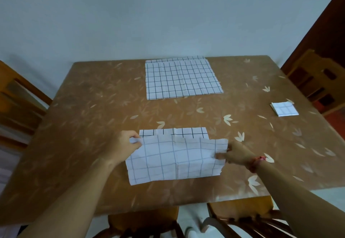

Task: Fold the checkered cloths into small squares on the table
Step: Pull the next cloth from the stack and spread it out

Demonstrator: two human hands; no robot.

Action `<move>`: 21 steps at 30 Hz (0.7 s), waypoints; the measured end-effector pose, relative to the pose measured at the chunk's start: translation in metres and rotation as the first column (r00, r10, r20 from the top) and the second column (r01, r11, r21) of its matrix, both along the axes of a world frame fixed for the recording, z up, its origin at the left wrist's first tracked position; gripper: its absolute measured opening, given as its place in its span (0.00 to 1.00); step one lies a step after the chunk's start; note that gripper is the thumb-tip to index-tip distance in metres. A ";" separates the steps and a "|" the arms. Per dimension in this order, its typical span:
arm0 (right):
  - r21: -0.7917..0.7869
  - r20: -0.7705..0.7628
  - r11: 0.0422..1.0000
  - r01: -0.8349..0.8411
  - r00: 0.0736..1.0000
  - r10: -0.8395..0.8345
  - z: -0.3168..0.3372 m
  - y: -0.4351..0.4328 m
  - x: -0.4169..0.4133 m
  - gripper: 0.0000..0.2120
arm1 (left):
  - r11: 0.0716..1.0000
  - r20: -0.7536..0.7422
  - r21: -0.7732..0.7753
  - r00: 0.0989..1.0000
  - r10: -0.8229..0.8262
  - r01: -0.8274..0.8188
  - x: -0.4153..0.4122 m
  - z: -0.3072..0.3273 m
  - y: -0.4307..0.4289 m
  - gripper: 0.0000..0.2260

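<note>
A white checkered cloth (175, 159) lies near the table's front edge, its near half lifted and folded over toward the far half. My left hand (121, 146) pinches its left corner. My right hand (237, 153) pinches the right edge; a pink band is on that wrist. A strip of the cloth's far half shows beyond the fold. Spread flat at the back of the table is a stack of unfolded checkered cloths (182, 78). A small folded checkered square (284, 108) rests at the right side.
The table (89, 107) wears a brown leaf-patterned cover. Wooden chairs stand at the left (16, 103), at the right (317, 83) and below the front edge (239, 211). A pale wall rises behind.
</note>
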State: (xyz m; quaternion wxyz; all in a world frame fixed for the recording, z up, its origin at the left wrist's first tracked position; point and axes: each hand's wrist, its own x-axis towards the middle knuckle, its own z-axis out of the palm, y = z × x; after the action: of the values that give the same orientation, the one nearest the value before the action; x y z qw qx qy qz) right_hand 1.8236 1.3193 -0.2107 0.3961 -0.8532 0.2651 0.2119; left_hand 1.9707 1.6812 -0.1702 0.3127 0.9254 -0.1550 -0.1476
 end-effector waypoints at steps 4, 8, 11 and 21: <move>0.018 -0.033 1.000 0.001 0.999 0.000 -0.015 0.000 0.009 0.06 | 0.998 0.019 -0.002 0.998 0.064 -0.064 0.017 -0.010 -0.015 0.03; 0.092 0.001 0.982 0.163 0.987 -0.164 -0.039 -0.004 0.016 0.08 | 0.992 -0.006 -0.063 0.994 0.107 -0.108 0.035 -0.028 -0.029 0.06; 0.090 0.009 0.972 0.217 0.976 -0.218 -0.059 -0.008 0.025 0.09 | 0.976 -0.088 -0.096 0.978 0.189 -0.197 0.042 -0.046 -0.035 0.16; 0.091 0.011 0.960 0.266 0.963 -0.268 -0.082 -0.005 0.048 0.07 | 0.936 -0.318 0.050 0.883 0.346 -0.349 0.013 -0.087 -0.018 0.30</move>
State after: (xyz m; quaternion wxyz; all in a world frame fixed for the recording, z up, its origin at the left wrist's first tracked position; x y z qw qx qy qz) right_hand 1.8715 1.3139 -0.2927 0.4616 -0.7936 0.3635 0.1580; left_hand 1.9840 1.6637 -0.2568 0.3593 0.9002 0.0657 -0.2373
